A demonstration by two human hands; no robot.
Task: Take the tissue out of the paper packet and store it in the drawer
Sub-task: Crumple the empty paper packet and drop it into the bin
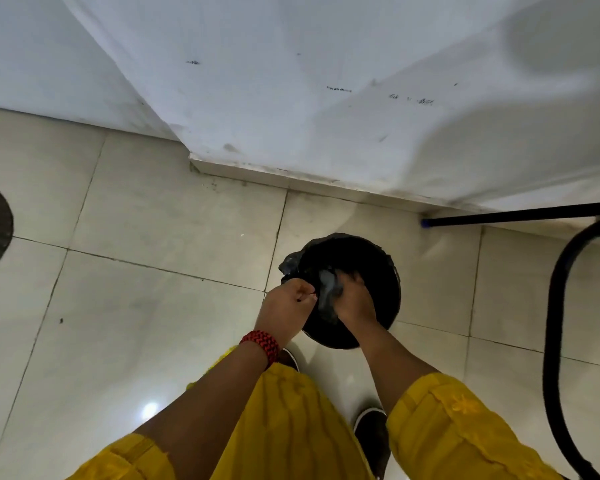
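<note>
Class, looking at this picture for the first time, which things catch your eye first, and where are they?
Both hands, left hand and right hand, meet at centre over a round black bin on the pale tiled floor. A red-and-black wristband marks the left wrist, and yellow sleeves fill the bottom edge.

Both your arms reach forward and down from the bottom of the view, forearms bare below yellow sleeves (447, 427) pushed up near the elbows. Your left hand (286, 304) is curled into a loose fist, knuckles up, thumb and fingertips pinched together at its right side in a closed grip. A red and black braided band (261, 344) circles your left wrist. Your right hand (354, 299) sits just beside the left, back of the hand up, fingers bent downward and closed; what they grip is too blurred to tell. The two hands are nearly touching.
</note>
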